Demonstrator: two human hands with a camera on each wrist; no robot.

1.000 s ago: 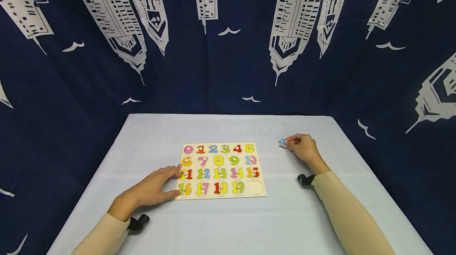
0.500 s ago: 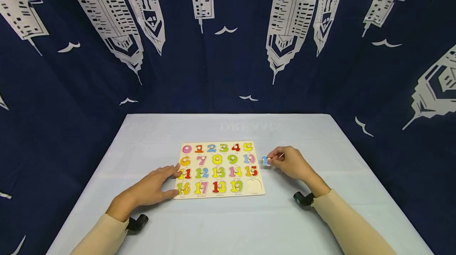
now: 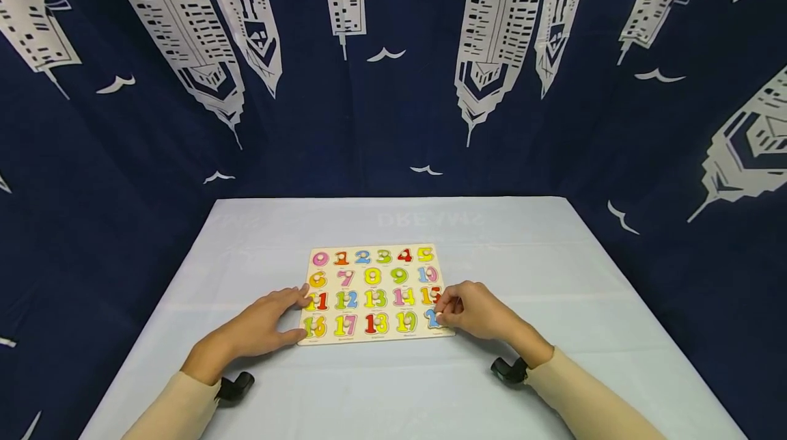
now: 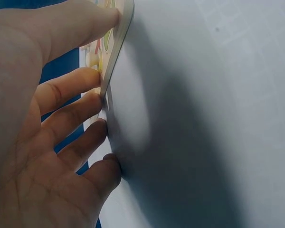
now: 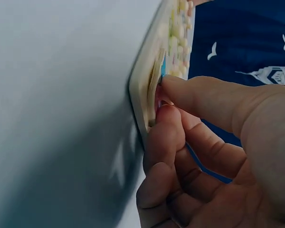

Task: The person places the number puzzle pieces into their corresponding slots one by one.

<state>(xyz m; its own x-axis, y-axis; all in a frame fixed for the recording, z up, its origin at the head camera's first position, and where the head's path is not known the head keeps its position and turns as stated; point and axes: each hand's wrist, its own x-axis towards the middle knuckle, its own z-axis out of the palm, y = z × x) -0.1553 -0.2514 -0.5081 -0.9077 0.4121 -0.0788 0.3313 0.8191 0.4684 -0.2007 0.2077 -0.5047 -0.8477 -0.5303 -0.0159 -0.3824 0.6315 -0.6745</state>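
Observation:
A wooden number puzzle board [image 3: 361, 313] lies flat on the table, its rows filled with colourful knobbed number pieces. My right hand [image 3: 476, 310] pinches a blue-edged puzzle piece [image 3: 432, 319] between thumb and fingers at the board's lower right corner. In the right wrist view, that puzzle piece [image 5: 163, 66] is tilted against the corner recess; whether it sits fully inside cannot be told. My fingers hide most of its number. My left hand [image 3: 261, 324] rests at the board's left edge, its thumb on the lower left corner and its fingertips [image 4: 97, 126] along the side.
A white cloth covers the table [image 3: 369, 392]. Behind it hangs a dark blue curtain [image 3: 344, 126] with white buildings and birds. Each wrist wears a black camera, one on the left [image 3: 235, 387] and one on the right [image 3: 509, 370].
My right hand has carried the puzzle piece from the table right of the board, leftward and nearer, onto the lower right corner. My left hand has stayed at the board's left edge.

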